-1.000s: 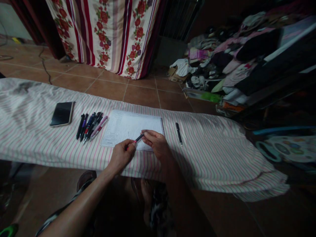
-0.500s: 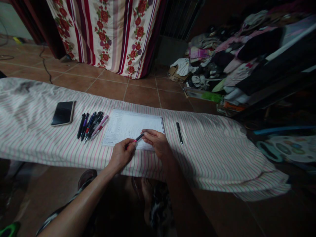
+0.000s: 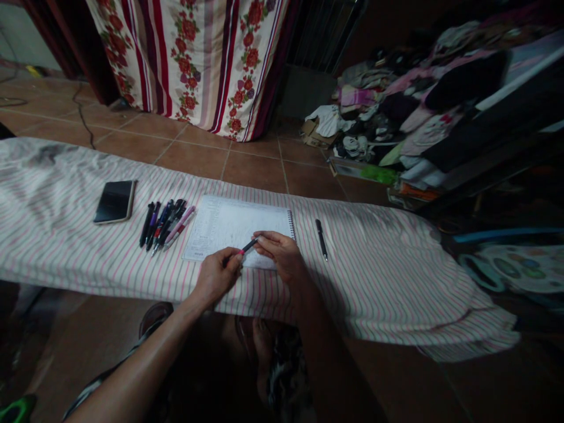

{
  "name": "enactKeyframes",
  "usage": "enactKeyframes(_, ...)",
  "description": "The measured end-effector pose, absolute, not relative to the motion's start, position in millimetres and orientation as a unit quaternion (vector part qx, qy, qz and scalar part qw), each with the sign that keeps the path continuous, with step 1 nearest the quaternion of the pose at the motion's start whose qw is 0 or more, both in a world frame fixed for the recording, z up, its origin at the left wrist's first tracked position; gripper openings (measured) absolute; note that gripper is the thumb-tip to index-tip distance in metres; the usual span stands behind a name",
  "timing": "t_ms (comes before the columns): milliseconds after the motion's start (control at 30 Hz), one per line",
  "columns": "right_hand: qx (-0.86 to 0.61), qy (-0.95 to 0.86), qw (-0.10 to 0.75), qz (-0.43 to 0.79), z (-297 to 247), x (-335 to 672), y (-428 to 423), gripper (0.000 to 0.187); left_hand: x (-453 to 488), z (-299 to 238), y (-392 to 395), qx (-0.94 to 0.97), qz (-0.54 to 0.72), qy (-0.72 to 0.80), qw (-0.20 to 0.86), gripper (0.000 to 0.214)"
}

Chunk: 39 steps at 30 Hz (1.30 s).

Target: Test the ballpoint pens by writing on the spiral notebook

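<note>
A striped cloth (image 3: 374, 264) bears a spiral notebook (image 3: 231, 220), with a bundle of pens (image 3: 165, 226) at its left, presumably kept within reach. Over the notebook's near edge, the left hand (image 3: 218, 274) and right hand (image 3: 282, 254) clamp their fingers on opposite ends of a dark pen (image 3: 249, 245), apparently steadying it.

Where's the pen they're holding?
In the head view, the pen is near the picture's middle, slanting between the left hand and right hand, over the notebook.

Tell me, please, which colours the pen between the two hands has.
The pen is dark, with a small pinkish part; see the head view.
</note>
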State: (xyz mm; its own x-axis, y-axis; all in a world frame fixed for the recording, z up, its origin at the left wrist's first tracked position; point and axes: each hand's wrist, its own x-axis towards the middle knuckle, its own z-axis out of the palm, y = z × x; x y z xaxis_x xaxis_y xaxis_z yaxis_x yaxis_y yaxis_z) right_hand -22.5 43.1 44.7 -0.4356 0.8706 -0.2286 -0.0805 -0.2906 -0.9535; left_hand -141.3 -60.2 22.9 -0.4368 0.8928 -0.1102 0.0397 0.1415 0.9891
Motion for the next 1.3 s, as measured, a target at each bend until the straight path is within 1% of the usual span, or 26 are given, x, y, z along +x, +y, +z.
enactKeyframes(567,-0.369,-0.516,0.333,0.698,51.4,-21.5,40.1,0.021,-142.6,25.7,-61.6,0.36,0.555,0.626,0.412,0.031)
enactKeyframes(833,-0.366,-0.521,0.321,0.701,53.4,-19.4,41.5,0.027,-143.2,25.0,-61.7,0.372,0.552,0.632,0.396,0.029)
enactKeyframes(1300,-0.365,-0.52,0.336,0.695,53.4,-20.9,39.4,0.027,-148.1,20.0,-61.3,0.43,0.513,0.663,0.335,0.031)
